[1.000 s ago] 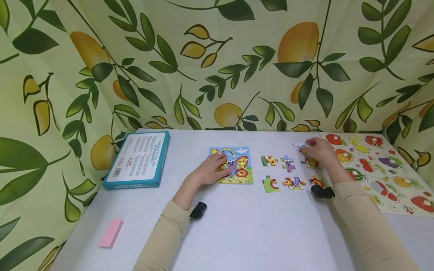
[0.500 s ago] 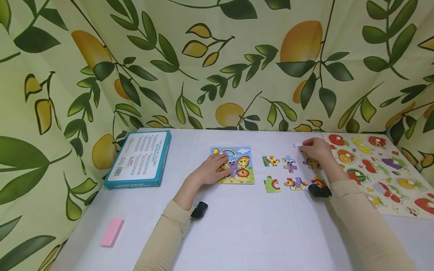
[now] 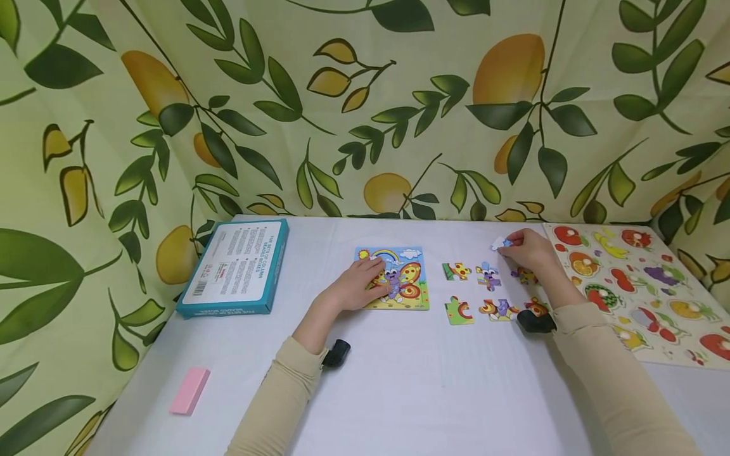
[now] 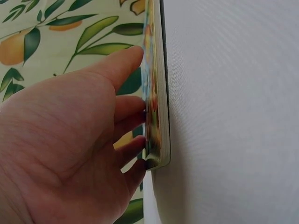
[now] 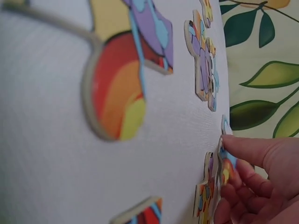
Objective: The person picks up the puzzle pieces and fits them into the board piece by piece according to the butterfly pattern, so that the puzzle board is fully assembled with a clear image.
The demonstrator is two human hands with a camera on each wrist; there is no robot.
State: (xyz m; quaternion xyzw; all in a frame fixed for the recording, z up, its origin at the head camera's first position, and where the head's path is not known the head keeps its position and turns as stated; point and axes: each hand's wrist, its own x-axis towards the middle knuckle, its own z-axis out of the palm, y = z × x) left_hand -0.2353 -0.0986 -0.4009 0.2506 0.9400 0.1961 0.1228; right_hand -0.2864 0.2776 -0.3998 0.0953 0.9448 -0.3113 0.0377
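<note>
In the head view my left hand rests with extended fingers on a square butterfly picture puzzle, covering its left part. The left wrist view shows the fingertips touching the picture face of this thick board. My right hand pinches a white-and-blue puzzle piece between thumb and fingers. In the right wrist view the held piece is partly hidden by the thumb. Below that hand, a loose puzzle piece with yellow and purple is partly covered.
Several loose puzzle pieces lie in two rows, among them a green one and a purple one. A fruit-picture sheet lies at right. A teal box and a pink block are at left. A patterned curtain hangs behind.
My right hand has shifted slightly left with the pinched puzzle piece, which has turned and shows more of its blue part. My left hand stays on the butterfly puzzle.
</note>
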